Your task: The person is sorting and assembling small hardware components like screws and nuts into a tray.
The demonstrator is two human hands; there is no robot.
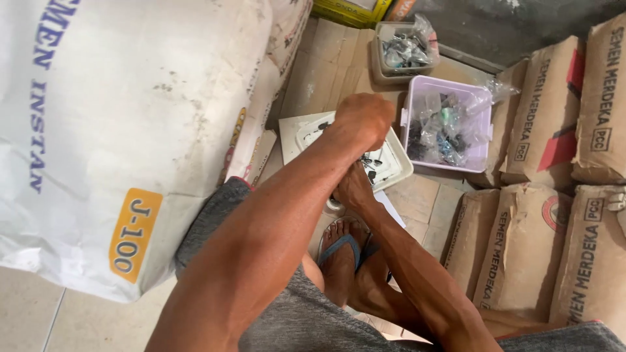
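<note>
Head view | left hand fisted, contents unclear | right hand grip hidden beneath it | white tray under both | lilac bin just beyond

Pale square floor tiles show at the lower left, with flattened cardboard laid over the floor farther back. A big white sack fills the left side; brown paper sacks stack along the right. A dark grey wall runs behind them under soft, even light.
</note>
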